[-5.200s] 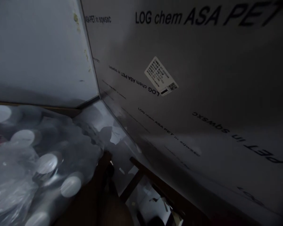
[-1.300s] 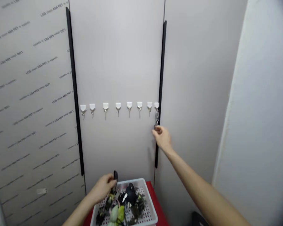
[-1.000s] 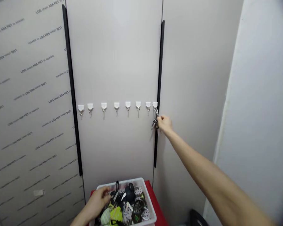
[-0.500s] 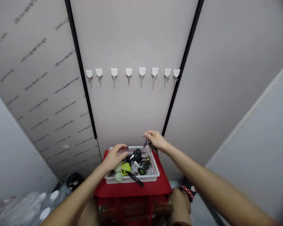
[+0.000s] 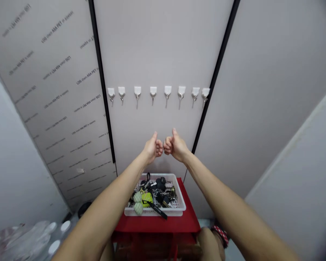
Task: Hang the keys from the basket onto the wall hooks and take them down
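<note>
Above the basket, my left hand (image 5: 153, 148) and my right hand (image 5: 176, 146) are raised side by side, knuckles almost meeting. Both are closed into fists with the thumbs pointing up, and I see nothing in either. Below them a white plastic basket (image 5: 183, 203) holds a jumble of keys and key fobs. Among these are a bright yellow-green case (image 5: 147, 199), pale green checkered balls (image 5: 138, 208), a black strap (image 5: 157, 208) hanging over the front rim, and a round black item (image 5: 161, 183).
The basket stands on a red surface (image 5: 157, 224) before my knees. A row of several white adhesive hooks (image 5: 153, 91) is fixed to the wall panel. Black strips (image 5: 104, 90) edge the panel. Clear containers with white lids (image 5: 65, 226) sit at lower left.
Both hands have risen from the basket, come together and closed into thumbs-up fists. The bunch of keys that was in my right hand is no longer there. The view has shifted slightly.
</note>
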### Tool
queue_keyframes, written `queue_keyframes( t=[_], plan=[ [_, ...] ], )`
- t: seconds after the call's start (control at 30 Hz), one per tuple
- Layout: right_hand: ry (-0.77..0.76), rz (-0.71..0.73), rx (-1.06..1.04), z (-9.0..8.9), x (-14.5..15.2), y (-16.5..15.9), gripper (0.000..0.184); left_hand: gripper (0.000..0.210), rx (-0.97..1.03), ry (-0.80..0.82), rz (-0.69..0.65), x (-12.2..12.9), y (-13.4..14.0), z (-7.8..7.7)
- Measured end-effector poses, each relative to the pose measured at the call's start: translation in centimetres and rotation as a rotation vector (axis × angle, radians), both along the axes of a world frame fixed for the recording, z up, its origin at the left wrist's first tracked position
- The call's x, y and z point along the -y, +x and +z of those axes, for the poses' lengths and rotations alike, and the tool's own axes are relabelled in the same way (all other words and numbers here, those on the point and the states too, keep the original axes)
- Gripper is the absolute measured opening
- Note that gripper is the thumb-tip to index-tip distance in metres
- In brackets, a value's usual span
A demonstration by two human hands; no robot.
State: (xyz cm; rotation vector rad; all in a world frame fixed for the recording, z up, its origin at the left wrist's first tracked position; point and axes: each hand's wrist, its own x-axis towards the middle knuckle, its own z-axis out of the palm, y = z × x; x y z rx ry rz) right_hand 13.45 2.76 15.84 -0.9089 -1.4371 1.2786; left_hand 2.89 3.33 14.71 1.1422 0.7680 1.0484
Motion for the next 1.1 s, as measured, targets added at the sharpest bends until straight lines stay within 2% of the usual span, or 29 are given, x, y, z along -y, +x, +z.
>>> queue_keyframes(
  t=[0.07,0.17,0.4,0.73,0.93,1.0,1.1],
  plan=[
    [-0.013,0.083,-0.115,1.5,-0.1,-0.2,0.053,0.051,0.031,0.029,-0.045,-0.1,0.3,2.0],
    [-0.036,0.142,-0.177,1.9,0.1,0.0,0.055,0.053,0.014,0.040,-0.091,0.1,0.3,3.0],
    [-0.068,0.249,-0.264,1.5,1.3,0.8,0.058,0.055,-0.034,0.031,-0.152,1.1,0.5,2.7],
    [-0.131,0.435,-0.283,0.9,2.8,2.4,0.060,0.058,-0.097,0.020,-0.329,2.4,0.9,2.3],
    [-0.192,0.615,-0.290,1.2,3.8,3.4,0.059,0.059,-0.074,0.022,-0.537,3.8,0.4,2.7],
    [-0.210,0.637,-0.297,0.8,3.6,3.5,0.058,0.059,-0.054,0.005,-0.573,3.6,0.3,2.3],
    [-0.258,0.638,-0.282,-0.3,2.7,3.4,0.057,0.058,-0.029,-0.047,-0.589,2.4,0.2,1.0]
  ],
)
